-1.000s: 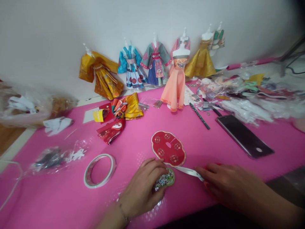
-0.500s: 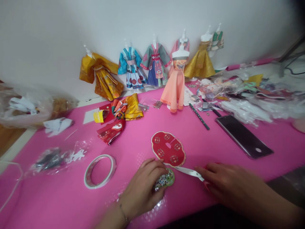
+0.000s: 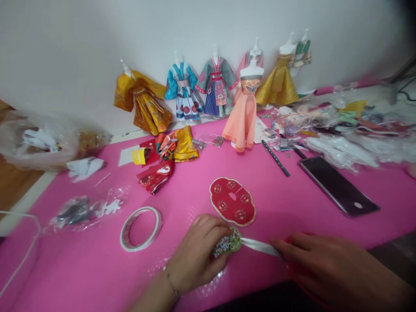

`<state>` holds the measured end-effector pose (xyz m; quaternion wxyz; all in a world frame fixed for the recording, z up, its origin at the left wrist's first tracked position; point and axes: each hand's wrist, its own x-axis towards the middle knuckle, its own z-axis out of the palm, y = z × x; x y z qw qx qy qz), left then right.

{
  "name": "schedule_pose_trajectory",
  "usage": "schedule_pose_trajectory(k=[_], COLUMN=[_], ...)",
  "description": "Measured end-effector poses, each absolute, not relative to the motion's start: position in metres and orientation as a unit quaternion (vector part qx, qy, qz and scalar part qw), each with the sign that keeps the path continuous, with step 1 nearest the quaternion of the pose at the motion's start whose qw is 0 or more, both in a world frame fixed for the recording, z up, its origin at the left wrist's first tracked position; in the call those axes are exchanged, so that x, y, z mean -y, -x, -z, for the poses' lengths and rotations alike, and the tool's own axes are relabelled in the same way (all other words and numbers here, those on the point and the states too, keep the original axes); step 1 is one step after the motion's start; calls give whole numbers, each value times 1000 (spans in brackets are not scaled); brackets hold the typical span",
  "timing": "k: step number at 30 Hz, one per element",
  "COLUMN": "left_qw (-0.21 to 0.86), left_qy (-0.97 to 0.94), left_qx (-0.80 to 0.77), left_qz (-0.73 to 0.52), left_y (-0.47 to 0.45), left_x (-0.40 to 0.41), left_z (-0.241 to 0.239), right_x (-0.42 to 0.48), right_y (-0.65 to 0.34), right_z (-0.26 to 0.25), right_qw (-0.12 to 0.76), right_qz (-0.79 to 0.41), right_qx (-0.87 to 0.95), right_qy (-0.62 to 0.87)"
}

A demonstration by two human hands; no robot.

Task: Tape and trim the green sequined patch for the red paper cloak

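My left hand [image 3: 203,249] is closed around a small clear packet of mixed-colour beads [image 3: 224,243] with a green end. In my right hand [image 3: 318,260] is a pair of scissors [image 3: 260,246] with red handles, partly hidden by my fingers. The blade tips meet the packet's green end; whether they cut into it I cannot tell. Just beyond both hands a red scalloped collar piece [image 3: 224,197] with gold motifs and a pale trim lies flat on the pink table [image 3: 188,190].
A tape roll [image 3: 141,229] lies to the left, a phone [image 3: 338,184] and a dark pen [image 3: 275,157] to the right. Several dressed doll forms, one in a peach dress [image 3: 242,117], line the wall. Plastic bags [image 3: 341,151] crowd the far right.
The scissors' tips have dropped from beside the red collar piece to the packet's green end, and the blades look more closed. My left hand still holds the packet. The view has shifted slightly.
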<state>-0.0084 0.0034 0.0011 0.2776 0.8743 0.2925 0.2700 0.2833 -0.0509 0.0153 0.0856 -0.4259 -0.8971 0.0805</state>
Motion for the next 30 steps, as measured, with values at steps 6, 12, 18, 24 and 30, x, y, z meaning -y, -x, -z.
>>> schedule_pose_trajectory(k=[6, 12, 18, 24, 30], left_qw=[271, 270, 272, 269, 269], left_qy=[-874, -872, -873, -874, -873], left_qx=[-293, -290, -289, -286, -288], left_qz=[-277, -288, -285, -285, -288], left_y=[9, 8, 8, 8, 8], left_x=[-2, -2, -1, -1, 0], left_z=[1, 1, -2, -1, -1], right_x=[48, 49, 49, 48, 51], right_y=[-283, -282, -282, -281, -280], right_z=[-13, -13, -10, -11, -10], right_qw=[64, 61, 66, 76, 67], right_qz=[-78, -67, -53, -54, -53], right_qx=[908, 906, 910, 908, 905], right_qy=[406, 413, 407, 409, 417])
